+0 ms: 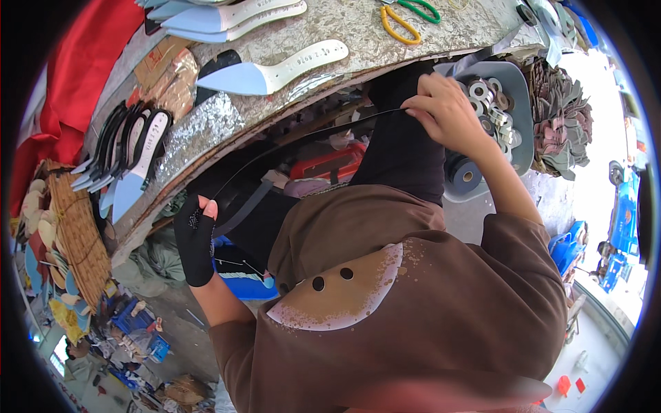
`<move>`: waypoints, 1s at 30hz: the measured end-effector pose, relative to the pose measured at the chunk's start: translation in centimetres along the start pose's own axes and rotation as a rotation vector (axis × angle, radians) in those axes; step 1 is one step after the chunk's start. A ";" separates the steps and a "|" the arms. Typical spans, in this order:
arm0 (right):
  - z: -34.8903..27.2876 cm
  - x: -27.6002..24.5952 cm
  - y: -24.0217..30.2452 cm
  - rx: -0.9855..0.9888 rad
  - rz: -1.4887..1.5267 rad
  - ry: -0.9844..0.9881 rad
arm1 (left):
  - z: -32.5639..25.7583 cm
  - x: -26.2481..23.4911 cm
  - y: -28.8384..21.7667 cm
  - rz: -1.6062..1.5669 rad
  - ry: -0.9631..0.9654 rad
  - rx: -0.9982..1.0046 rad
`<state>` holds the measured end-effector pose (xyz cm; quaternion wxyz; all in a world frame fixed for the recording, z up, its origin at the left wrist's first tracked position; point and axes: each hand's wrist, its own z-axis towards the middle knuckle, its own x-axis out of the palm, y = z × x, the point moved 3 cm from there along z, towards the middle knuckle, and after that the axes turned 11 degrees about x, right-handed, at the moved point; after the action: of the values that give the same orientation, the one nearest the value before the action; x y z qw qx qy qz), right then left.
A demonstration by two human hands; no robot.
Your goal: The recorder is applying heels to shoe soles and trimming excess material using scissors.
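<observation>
My left hand [195, 237], in a black fingerless glove, pinches one end of a long thin black strip [289, 141] below the table edge. My right hand [444, 113], bare, pinches the strip's other end near the table edge, beside a grey tray of tape rolls [513, 93]. The strip stretches taut between both hands across my lap. On the grey worktable [372, 41] lie several shoe insoles with light blue tips [268, 72]; a row of black-edged insoles [134, 148] stands at its left end.
Yellow-handled scissors [399, 24] and green-handled scissors [420, 8] lie on the table's far side. A woven basket of soles [76, 234] stands at left, red cloth [65, 89] above it. Stacked grey cut pieces [561, 117] sit at right. Blue crates [568, 248] stand on the floor.
</observation>
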<state>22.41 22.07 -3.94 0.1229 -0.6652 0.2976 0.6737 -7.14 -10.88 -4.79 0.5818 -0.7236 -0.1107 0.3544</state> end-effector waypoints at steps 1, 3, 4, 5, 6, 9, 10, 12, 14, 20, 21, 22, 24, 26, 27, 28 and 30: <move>-0.2 1.0 -0.3 -0.025 0.079 -0.048 | 0.3 0.1 -0.2 -0.017 0.029 0.005; -1.0 2.5 -0.2 0.003 0.206 -0.074 | 0.9 0.1 -0.8 -0.045 0.051 0.013; -1.3 3.1 -0.1 0.021 0.322 -0.091 | 0.9 0.0 -0.9 -0.034 0.060 0.020; -1.3 3.4 0.2 -0.022 0.351 -0.151 | 0.8 -0.5 -0.9 -0.015 0.004 0.027; -1.3 3.1 0.5 -0.016 0.359 -0.163 | 0.8 -1.0 -0.9 0.001 -0.049 0.037; -2.0 3.2 0.7 0.145 0.384 0.015 | 1.1 -2.1 -1.0 -0.002 0.029 0.032; -2.2 3.9 0.4 0.158 0.388 0.005 | 1.2 -2.1 -1.2 -0.001 0.075 0.040; -2.9 4.6 -0.3 0.171 0.429 -0.144 | 1.3 -1.2 -2.0 0.002 0.123 0.044; -3.9 4.5 -1.4 0.195 0.494 -0.175 | 1.5 -0.4 -2.1 0.031 0.172 0.026; -8.0 3.0 -4.7 0.411 0.668 -0.101 | 2.4 4.6 -1.8 -0.025 0.393 0.037; -8.9 2.8 -5.0 0.450 0.660 -0.093 | 2.8 5.6 -1.9 0.026 0.463 0.076; -9.6 2.9 -5.5 0.466 0.657 -0.101 | 3.2 6.3 -2.0 0.077 0.531 0.116; -11.3 3.6 -6.7 0.551 0.531 -0.096 | 3.7 7.6 -2.0 0.090 0.559 0.129; -12.2 3.5 -8.1 0.587 0.680 -0.042 | 3.8 8.4 -2.4 0.064 0.563 0.120; -12.6 3.2 -9.0 0.449 0.588 -0.137 | 3.7 8.8 -2.7 0.066 0.585 0.109; -13.1 2.9 -10.0 0.310 0.493 -0.227 | 3.8 9.0 -3.1 0.082 0.588 0.127; -14.1 2.3 -11.8 0.419 0.755 -0.193 | 3.9 9.5 -3.1 0.095 0.594 0.148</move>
<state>40.43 22.96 -8.13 0.0276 -0.4044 0.6371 0.6557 -1.99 -1.49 -5.90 0.6225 -0.7557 0.1243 0.1612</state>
